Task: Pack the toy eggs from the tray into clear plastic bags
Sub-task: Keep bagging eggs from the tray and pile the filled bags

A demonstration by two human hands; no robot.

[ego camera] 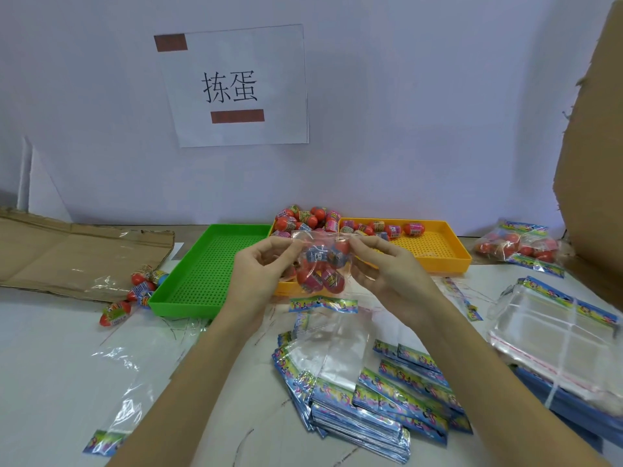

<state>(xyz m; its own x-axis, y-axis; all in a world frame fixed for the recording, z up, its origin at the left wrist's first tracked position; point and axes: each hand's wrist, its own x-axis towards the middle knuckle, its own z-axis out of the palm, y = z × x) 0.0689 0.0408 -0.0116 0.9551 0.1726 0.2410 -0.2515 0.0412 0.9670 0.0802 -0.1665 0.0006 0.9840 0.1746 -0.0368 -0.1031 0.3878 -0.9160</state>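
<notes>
I hold a clear plastic bag [320, 264] filled with several red toy eggs above the table's middle. My left hand [259, 274] pinches the bag's top left corner and my right hand [387, 274] pinches its top right corner. The bag's printed header strip [322, 305] hangs at its lower end. Behind it, the yellow tray [438, 254] holds a heap of loose toy eggs [310, 220] at its far left. An empty green tray [202, 274] lies beside it on the left.
Packed bags of eggs [521, 246] lie at the far right, loose eggs [141, 288] left of the green tray. Empty bags with printed headers [371, 399] are spread near me; a clear stack [559, 332] is on the right. Cardboard [67, 254] lies far left and a cardboard wall [593, 146] stands right.
</notes>
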